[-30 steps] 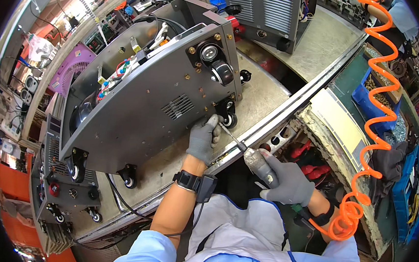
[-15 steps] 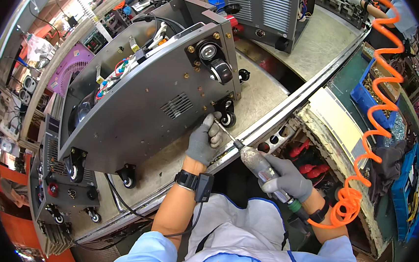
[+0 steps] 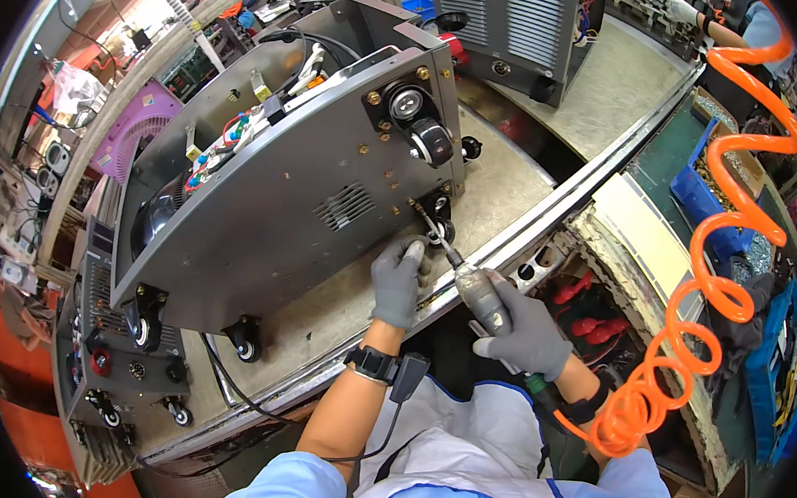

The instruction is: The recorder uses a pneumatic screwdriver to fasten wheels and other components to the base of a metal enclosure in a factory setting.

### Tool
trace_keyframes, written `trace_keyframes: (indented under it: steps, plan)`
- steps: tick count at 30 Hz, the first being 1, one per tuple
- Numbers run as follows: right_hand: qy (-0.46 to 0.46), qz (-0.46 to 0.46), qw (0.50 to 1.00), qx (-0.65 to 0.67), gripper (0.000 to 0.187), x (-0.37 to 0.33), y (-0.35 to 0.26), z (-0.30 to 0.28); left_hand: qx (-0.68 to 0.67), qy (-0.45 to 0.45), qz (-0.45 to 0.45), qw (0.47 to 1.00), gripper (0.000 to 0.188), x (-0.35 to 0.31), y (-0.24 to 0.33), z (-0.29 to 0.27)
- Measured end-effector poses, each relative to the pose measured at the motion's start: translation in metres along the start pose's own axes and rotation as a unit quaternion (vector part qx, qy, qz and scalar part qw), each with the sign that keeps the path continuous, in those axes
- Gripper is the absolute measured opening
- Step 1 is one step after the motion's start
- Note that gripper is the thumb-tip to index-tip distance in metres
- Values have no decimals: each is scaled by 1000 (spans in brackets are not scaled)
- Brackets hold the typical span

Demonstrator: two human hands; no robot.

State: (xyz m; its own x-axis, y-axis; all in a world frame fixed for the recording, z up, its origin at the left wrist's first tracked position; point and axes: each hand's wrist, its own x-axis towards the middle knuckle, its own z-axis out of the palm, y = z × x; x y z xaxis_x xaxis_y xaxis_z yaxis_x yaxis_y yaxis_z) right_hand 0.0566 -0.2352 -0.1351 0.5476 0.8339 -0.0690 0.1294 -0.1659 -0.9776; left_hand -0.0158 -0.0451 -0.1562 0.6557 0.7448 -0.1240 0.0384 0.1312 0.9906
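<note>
A grey metal machine case (image 3: 281,193) lies tipped on the workbench (image 3: 516,179), its underside with black caster wheels facing me. My right hand (image 3: 528,329), in a grey glove, grips a pneumatic screwdriver (image 3: 479,297) whose bit reaches up to the caster bracket (image 3: 438,219) at the case's lower corner. My left hand (image 3: 398,282), also gloved, rests against the case edge just below that bracket, fingers curled by the bit. An orange coiled air hose (image 3: 713,293) runs from the tool up to the right.
A second grey machine (image 3: 519,24) stands at the bench's far end. Another case with casters (image 3: 114,358) sits at the left. Red parts (image 3: 591,306) lie in a tray below the bench edge, a blue bin (image 3: 712,194) at right. Another person's gloved hand (image 3: 684,9) works top right.
The screwdriver has swung up: its bit now points at the caster bracket instead of lying near the bench edge. My left hand shifted slightly along the case edge.
</note>
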Motion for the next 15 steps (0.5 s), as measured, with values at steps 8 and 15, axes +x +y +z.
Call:
trace_keyframes:
  steps: [8, 15]
  plan:
    - [-8, 32, 992, -125, 86, 11, -4, 2, -23, 88, 32, 995, 18, 1, -8, -6]
    - [-52, 9, 997, -48, 85, 7, -9, -7, 19, 186, 160, 969, 18, -15, 34, 33]
